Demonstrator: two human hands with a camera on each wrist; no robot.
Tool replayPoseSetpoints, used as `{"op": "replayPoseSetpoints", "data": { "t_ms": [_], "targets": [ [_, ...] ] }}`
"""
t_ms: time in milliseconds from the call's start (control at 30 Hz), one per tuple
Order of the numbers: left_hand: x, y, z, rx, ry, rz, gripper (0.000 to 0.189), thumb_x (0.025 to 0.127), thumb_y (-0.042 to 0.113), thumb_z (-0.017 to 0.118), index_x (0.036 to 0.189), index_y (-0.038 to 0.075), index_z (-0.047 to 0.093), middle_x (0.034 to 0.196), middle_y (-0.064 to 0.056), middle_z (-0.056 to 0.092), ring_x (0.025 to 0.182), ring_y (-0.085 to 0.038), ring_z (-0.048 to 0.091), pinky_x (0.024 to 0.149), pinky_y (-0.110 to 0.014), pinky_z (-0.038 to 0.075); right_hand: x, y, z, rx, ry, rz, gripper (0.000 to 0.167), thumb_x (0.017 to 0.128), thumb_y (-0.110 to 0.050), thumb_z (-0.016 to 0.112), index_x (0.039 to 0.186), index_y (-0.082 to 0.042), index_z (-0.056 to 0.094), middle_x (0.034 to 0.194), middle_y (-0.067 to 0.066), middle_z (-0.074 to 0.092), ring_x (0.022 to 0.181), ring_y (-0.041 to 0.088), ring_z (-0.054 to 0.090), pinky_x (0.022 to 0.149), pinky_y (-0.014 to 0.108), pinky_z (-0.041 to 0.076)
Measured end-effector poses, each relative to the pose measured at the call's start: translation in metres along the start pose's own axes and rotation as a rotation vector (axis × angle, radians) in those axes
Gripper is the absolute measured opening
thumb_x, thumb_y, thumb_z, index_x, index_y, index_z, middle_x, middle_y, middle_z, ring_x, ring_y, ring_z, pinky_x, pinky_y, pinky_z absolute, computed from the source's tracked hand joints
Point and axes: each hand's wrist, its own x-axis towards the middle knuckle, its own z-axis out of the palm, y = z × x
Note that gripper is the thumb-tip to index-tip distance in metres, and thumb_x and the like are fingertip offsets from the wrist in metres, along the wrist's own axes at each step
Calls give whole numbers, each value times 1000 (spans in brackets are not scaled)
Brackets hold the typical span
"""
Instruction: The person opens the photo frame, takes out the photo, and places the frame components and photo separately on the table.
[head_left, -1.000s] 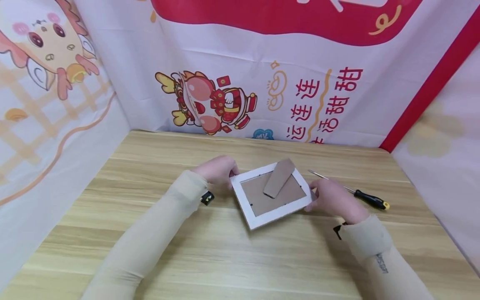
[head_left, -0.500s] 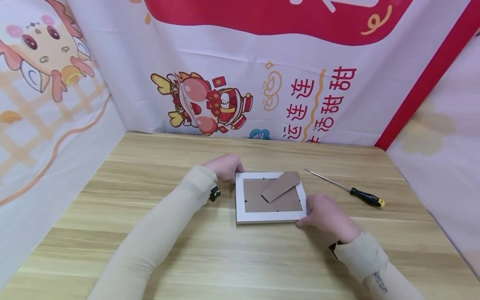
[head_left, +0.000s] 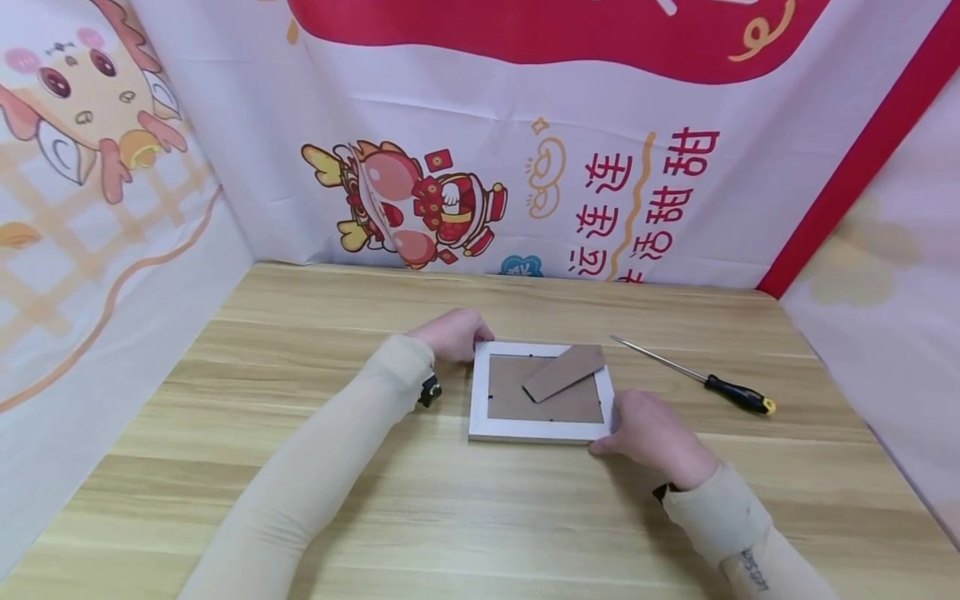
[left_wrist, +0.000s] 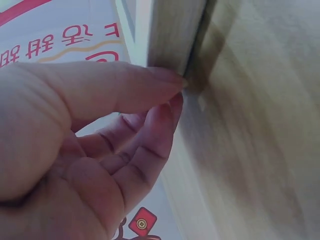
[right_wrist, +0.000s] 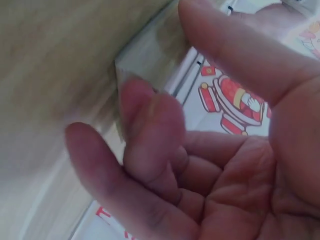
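A white picture frame (head_left: 512, 392) lies face down on the wooden table, its brown backing board and slanted stand leg (head_left: 564, 372) uppermost in the head view. At its far left corner, my left hand (head_left: 454, 334) pinches the frame between thumb (left_wrist: 120, 87) and curled fingers. My right hand (head_left: 651, 429) grips the near right corner, the thumb (right_wrist: 220, 42) along the near side and the fingers (right_wrist: 150, 135) bent against the right side. Small dark tabs dot the inner edge around the backing board.
A screwdriver (head_left: 738, 393) with a black and yellow handle lies to the right of the frame, its tip pointing to the far left. Printed cloth (head_left: 420, 100) hangs behind the table (head_left: 480, 517) and along both sides.
The frame, tilted and raised a second ago, has been lowered and squared up on the table. My right hand has moved to its near right corner. Little differs over the last half second.
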Motion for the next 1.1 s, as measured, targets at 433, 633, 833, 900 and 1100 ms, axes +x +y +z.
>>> {"op": "replayPoseSetpoints", "data": {
  "t_ms": [433,633,833,900,1100],
  "targets": [
    [-48,24,6,-2,89,-15,51,92,20,73,140,9,58,140,-9,54,121,-24,54,101,-38,47,-8,51,-59,16,47,-70,69,87,-38,76,137,4,55,82,3,66,67,16,56,58,34,47],
    [-75,35,21,84,39,22,76,82,36,82,144,5,51,151,-12,44,137,-28,42,112,-40,34,-4,102,-80,15,79,-50,68,89,-35,74,136,10,51,90,11,69,75,22,60,65,40,50],
    [-86,35,39,195,-2,37,94,79,43,83,151,2,39,159,-17,27,146,-33,24,118,-41,21,-1,144,-83,-61,87,-66,60,90,-27,72,132,12,53,88,8,66,79,24,59,70,41,48],
    [-87,35,42,195,-8,39,96,78,43,83,151,1,38,160,-18,24,147,-36,22,118,-43,20,1,154,-81,-73,93,-80,57,89,-24,73,129,12,55,85,4,64,76,20,57,69,38,46],
    [-85,36,43,190,-10,45,96,78,44,83,151,2,38,160,-18,23,145,-35,26,116,-43,25,3,168,-77,-89,105,-71,53,85,-22,76,125,9,60,88,10,63,79,25,58,69,41,47]
  ]
}}
